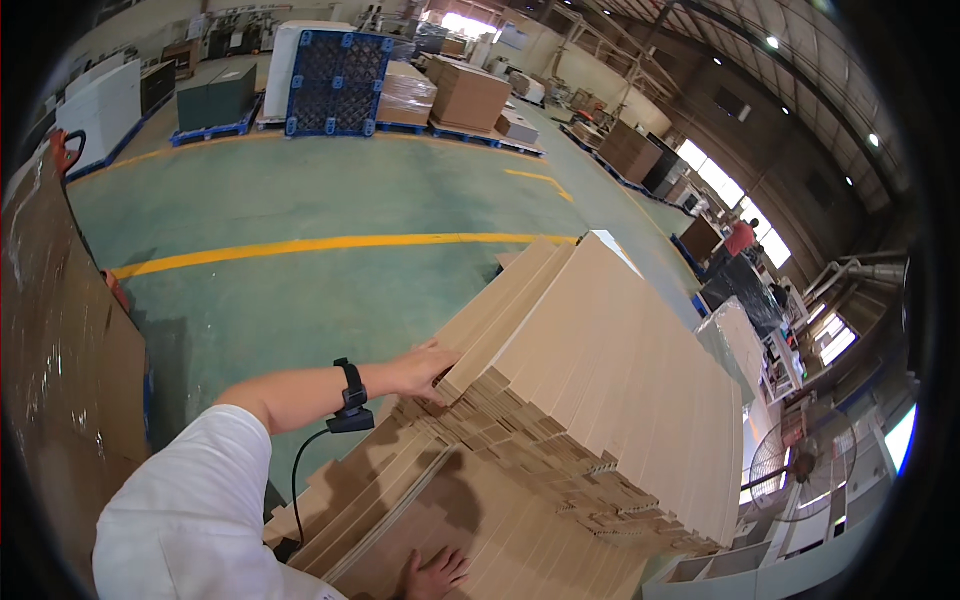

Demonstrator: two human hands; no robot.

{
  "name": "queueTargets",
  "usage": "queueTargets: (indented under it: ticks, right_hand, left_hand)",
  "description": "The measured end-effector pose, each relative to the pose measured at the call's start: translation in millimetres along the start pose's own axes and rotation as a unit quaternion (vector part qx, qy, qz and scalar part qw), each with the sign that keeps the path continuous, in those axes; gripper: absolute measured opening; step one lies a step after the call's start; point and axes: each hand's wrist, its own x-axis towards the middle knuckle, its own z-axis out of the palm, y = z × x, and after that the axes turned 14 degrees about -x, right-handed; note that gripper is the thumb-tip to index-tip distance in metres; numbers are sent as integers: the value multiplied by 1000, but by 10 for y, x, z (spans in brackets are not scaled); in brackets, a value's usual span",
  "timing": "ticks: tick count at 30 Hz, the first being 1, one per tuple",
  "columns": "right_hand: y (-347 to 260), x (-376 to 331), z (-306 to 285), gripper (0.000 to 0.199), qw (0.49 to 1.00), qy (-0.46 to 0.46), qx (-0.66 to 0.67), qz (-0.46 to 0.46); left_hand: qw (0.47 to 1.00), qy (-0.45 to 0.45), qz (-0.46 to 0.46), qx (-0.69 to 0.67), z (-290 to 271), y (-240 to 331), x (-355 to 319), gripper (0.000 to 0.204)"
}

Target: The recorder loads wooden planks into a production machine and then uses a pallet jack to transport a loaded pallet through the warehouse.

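Note:
A tall stack of tan boards stands ahead of me, its near edges uneven. My left hand rests against the near left corner of this stack, fingers stretched out. A black strap with a small device and a cable is on that wrist. Lower and closer to me lies a second stack of similar boards. On its top face is my right hand, fingers spread and nothing in them; the picture's lower edge cuts off its wrist.
At my left stands a tall film-wrapped load beside a red-handled pallet jack. A yellow floor line crosses beyond the stacks. A blue plastic pallet stands upright far off. A fan is at right; a person in red stands farther away.

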Motion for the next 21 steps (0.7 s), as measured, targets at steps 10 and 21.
queueTargets:
  ticks: [10,21]
  right_hand:
    - [-383,-289,54,71,998,-39,-43,32]
    - [-1193,-417,407,71,998,51,-15,43]
  left_hand:
    - [997,53,45,-33,28,-256,62,73]
    - [976,-92,-172,-94,-264,-955,-295,60]
